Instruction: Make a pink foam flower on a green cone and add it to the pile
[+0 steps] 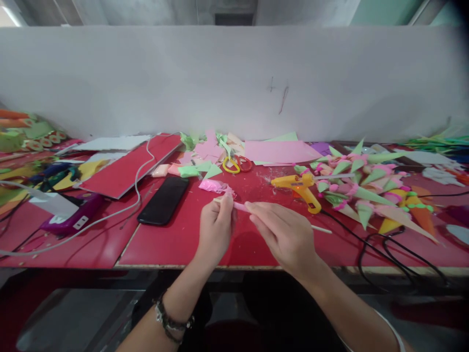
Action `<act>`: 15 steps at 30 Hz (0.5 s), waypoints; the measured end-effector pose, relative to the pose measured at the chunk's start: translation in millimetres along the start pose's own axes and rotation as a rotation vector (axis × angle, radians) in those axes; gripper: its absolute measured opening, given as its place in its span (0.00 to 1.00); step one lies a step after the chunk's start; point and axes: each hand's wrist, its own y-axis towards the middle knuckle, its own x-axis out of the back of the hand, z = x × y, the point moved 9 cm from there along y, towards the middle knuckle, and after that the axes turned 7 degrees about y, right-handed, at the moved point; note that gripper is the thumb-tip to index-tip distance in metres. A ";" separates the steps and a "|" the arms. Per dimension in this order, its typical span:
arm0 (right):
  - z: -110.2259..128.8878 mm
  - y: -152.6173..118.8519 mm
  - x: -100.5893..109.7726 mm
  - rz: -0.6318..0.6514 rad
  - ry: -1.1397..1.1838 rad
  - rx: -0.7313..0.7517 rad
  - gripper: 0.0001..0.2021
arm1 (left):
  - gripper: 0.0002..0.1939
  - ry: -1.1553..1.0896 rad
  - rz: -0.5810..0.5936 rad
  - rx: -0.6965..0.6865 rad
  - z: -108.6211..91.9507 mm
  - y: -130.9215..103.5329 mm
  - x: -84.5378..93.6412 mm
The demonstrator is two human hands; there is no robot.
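A thin pale stick (322,229) runs from left to right through both hands, with a pink wrapping (240,207) around it between them. My left hand (216,222) is closed on the stick near its left end, thumb uppermost. My right hand (287,232) pinches the pink part with its fingertips, and the stick's far end shows beyond it. Just behind my left hand lies a shiny pink packet (212,186). A yellow glue gun (298,188) rests on the red table (245,249), behind my right hand.
To the left are a black phone (163,200), a white cable (137,181) and a purple power strip (75,220). Scissors (231,165) and pink paper (280,151) lie behind. Paper cone shapes (366,186) pile up at right, above a black cord (384,244).
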 end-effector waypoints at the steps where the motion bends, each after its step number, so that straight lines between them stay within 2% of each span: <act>1: -8.9 0.2 0.4 -0.005 0.095 -0.103 0.07 | 0.25 0.043 0.000 -0.038 -3.5 -0.5 0.8; 4: -40.7 -7.0 -11.5 0.060 0.431 -0.474 0.09 | 0.24 0.227 0.043 -0.266 -22.6 -4.8 -2.8; 6: -52.9 -13.8 -22.5 0.124 0.615 -0.634 0.09 | 0.23 0.329 0.070 -0.403 -33.0 -9.0 -6.3; 10: -65.3 -22.2 -34.3 0.162 0.861 -0.792 0.10 | 0.22 0.441 0.092 -0.579 -46.1 -13.8 -9.3; 15: -65.6 -30.5 -47.0 0.316 1.072 -0.905 0.14 | 0.19 0.565 0.250 -0.800 -55.8 -23.7 -23.4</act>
